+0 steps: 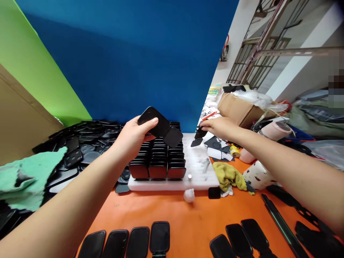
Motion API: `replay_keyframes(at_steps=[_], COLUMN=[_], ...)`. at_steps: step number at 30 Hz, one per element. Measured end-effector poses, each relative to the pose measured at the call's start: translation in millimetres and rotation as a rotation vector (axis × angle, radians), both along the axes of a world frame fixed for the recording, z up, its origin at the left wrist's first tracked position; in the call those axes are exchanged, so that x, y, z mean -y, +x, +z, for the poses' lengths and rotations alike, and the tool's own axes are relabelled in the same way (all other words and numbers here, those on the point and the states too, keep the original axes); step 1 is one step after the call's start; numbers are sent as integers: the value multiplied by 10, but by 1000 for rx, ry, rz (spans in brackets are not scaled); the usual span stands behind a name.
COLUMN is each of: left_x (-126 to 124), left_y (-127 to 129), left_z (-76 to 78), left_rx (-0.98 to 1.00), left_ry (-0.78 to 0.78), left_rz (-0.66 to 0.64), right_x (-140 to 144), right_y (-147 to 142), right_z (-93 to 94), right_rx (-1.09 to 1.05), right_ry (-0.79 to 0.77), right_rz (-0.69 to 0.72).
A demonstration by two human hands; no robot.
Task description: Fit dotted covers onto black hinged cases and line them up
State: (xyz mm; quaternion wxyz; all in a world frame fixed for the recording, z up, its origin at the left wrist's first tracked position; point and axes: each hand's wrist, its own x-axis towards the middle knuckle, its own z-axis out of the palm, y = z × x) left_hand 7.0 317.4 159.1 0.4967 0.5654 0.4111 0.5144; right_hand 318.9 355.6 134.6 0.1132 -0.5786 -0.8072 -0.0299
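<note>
My left hand (pixel 131 138) is closed on a flat black hinged panel (pixel 157 123), thumb on top. A smaller squarish flap (pixel 173 137) juts from the panel's lower right end. This panel is above rows of black plates (pixel 158 168) standing on edge in a white foam block (pixel 174 184). Beyond the block's right side, my right hand (pixel 213 127) pinches a small black hinged piece (pixel 199 135) that hangs downward. Its fingertips partly cover that piece, so its full shape is hidden.
A pile of black plates (pixel 91 143) and a green cloth (pixel 32 179) lie left. Several black panels (pixel 159 236) line the front of the orange table (pixel 188 218). A yellow cloth (pixel 229 175), a white bulb-shaped object (pixel 189 195) and a blue board (pixel 129 64) surround the block.
</note>
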Motion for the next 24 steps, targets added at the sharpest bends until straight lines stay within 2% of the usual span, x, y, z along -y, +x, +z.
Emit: replay_keyframes(at_steps=[3,7,11,18,24], left_x=[-80,-196,-253,-319,-434], left_y=[26,91,192,414,595], left_z=[28,28,36,144,186], left_rx=[-21,-23,47,56,1], left_ry=[43,96,108,80,112], left_rz=[72,160,127,72,56], right_x=[-57,-175,-374,-823,-1008], right_y=[-15,-78,-179,-284,-316], right_z=[4,-47,-103,-244,-514], right_rx=[-68,-153,-242,-362,-409], right_ry=[-40,-7,21,-50,-130], right_rz=[-49,-96,-84,16,84])
